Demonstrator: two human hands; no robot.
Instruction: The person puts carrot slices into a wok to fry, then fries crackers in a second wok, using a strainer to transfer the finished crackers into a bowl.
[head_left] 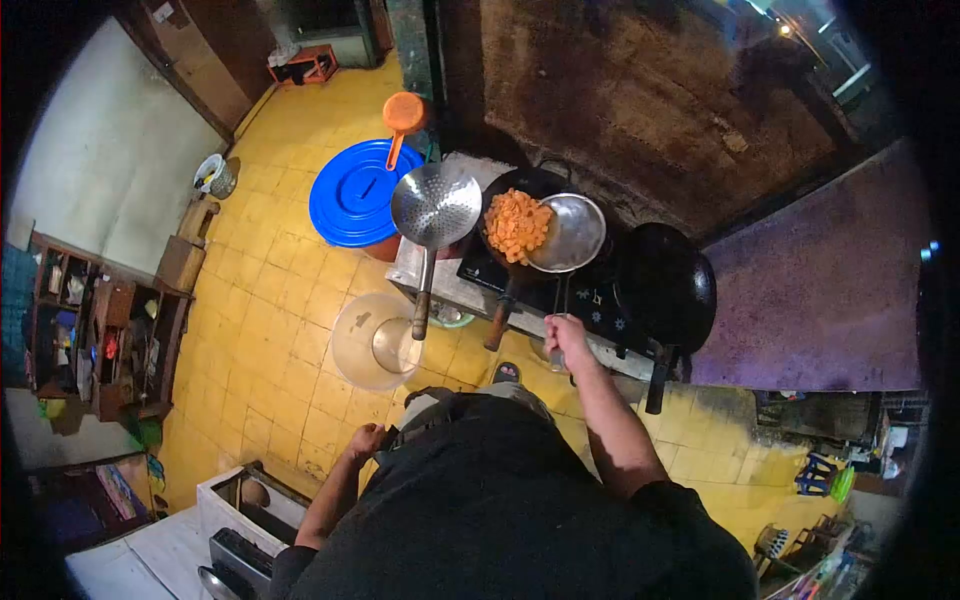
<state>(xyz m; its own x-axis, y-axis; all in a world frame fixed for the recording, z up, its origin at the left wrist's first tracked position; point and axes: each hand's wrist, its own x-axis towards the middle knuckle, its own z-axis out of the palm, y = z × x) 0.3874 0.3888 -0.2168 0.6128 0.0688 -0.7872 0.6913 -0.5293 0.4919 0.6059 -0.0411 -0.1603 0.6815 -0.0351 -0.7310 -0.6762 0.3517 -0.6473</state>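
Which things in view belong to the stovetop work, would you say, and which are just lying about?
Likely in use: metal ladle in right hand, orange pieces, wok, stove.
Seemingly idle: blue lid, orange scoop, clear tub.

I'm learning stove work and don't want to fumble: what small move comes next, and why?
Probably ease the metal ladle under the orange pieces: the right hand already grips its handle, and its bowl sits right against the heap.
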